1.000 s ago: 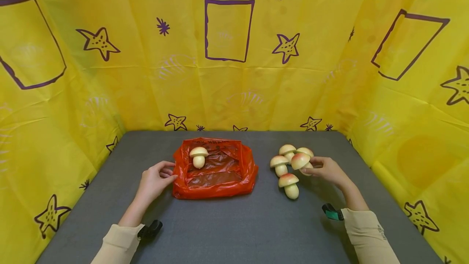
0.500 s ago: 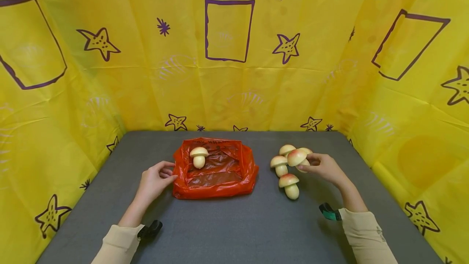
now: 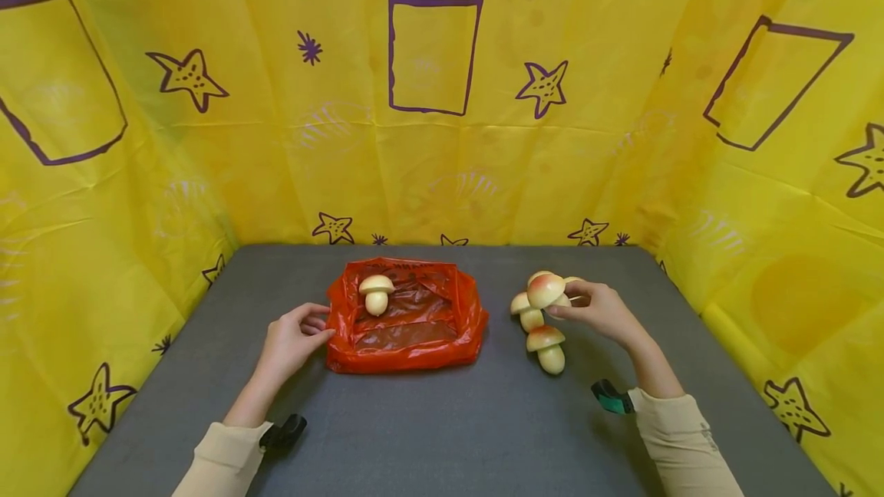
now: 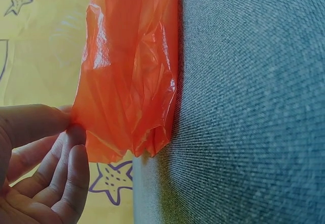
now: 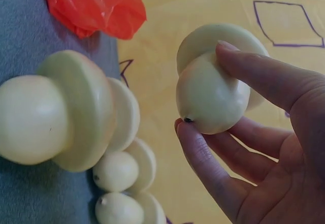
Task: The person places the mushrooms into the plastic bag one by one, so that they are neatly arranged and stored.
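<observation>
My left hand (image 3: pixel 295 342) pinches the left edge of a red plastic bag (image 3: pixel 417 359), which lies spread with its mouth facing up. One toy mushroom (image 3: pixel 376 284) sits in the bag toward its back left. My right hand (image 3: pixel 599 315) holds another mushroom (image 5: pixel 213 92) by the stem, thumb on one side and fingers on the other, raised over the pile at the right. In the head view its reddish cap overlaps the mushrooms behind. Nearest to me in that pile lies a mushroom with a red-tinged cap (image 3: pixel 545 337).
A mushroom (image 3: pixel 529 313) lies at the pile's left, with others behind it partly hidden by the right hand. The grey table (image 3: pixel 442 436) is enclosed by yellow cloth walls (image 3: pixel 442 175) with purple drawings.
My right hand has lifted its mushroom and carried it left across the pile. My left hand keeps its pinch on the bag's edge, and the bag has stayed in place.
</observation>
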The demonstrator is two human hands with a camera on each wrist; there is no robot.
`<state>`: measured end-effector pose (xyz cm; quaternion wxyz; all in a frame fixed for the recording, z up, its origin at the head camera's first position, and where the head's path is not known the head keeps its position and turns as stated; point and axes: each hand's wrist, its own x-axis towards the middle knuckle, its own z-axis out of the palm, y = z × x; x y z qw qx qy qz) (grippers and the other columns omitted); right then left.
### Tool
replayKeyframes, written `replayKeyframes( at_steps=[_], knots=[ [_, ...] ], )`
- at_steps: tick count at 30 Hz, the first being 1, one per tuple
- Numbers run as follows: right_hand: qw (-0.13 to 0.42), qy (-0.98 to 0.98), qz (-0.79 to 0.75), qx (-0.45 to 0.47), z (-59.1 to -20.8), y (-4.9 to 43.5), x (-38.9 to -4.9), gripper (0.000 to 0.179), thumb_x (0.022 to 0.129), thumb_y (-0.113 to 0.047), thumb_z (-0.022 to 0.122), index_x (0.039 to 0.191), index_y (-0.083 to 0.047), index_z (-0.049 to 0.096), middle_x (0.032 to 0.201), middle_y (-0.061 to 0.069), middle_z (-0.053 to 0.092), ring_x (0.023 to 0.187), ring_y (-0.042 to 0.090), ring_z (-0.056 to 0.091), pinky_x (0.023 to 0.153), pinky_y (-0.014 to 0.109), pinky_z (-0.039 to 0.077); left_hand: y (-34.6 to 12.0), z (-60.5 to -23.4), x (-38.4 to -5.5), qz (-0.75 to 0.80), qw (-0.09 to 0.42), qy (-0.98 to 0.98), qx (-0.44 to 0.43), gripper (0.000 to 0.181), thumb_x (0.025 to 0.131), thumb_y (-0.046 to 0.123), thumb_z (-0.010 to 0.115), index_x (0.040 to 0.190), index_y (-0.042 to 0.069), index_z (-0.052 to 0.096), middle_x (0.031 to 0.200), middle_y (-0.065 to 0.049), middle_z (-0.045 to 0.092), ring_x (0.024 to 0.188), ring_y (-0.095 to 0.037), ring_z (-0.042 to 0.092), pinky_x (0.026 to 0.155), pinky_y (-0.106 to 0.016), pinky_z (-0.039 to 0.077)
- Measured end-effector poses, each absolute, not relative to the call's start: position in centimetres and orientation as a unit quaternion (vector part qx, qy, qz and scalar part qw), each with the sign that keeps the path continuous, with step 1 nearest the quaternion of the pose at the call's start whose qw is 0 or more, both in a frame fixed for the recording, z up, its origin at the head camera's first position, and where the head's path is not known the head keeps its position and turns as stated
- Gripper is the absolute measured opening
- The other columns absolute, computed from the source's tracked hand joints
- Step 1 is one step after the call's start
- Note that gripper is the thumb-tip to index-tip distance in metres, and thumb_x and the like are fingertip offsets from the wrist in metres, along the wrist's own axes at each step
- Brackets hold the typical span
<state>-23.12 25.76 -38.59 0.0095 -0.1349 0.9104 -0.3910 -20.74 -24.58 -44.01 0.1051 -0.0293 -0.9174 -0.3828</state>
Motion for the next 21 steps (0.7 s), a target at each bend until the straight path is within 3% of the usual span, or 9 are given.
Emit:
replayKeyframes(
  at_steps=[11,17,21],
  knots=[
    [0.009,0.917,-0.375,-0.136,-38.3,24.5,-23.6,0.047,0.081,-0.041,0.072,0.112,-0.007,0.063,0.112,0.014,0.066,0.103,0.031,0.065,0.078,0.039,0.051,-24.7,-44.1,-20.8,-0.380,0.115,-0.917,-0.038,0.033,0.079,0.015,0.076,0.109,0.005,0.066,0.085,-0.007,0.068,0.072,-0.014,0.064,0.062,-0.020,0.050],
    [-0.002,0.920,-0.365,-0.142,-38.0,23.9,-23.7,0.039,0.080,-0.043,0.073,0.103,-0.013,0.066,0.107,0.009,0.066,0.099,0.027,0.066,0.070,0.032,0.048,-24.7,-44.2,-20.9,-0.379,0.114,-0.918,-0.036,0.033,0.079,0.017,0.077,0.109,0.006,0.066,0.085,-0.006,0.069,0.073,-0.014,0.064,0.062,-0.021,0.050],
    [-0.002,0.918,-0.370,-0.145,-37.8,23.5,-23.8,0.038,0.080,-0.044,0.073,0.102,-0.014,0.067,0.108,0.010,0.067,0.100,0.028,0.066,0.072,0.034,0.050,-24.7,-44.2,-20.9,-0.380,0.114,-0.917,-0.037,0.033,0.079,0.017,0.077,0.108,0.006,0.066,0.085,-0.007,0.068,0.072,-0.014,0.064,0.062,-0.020,0.050]
  ],
)
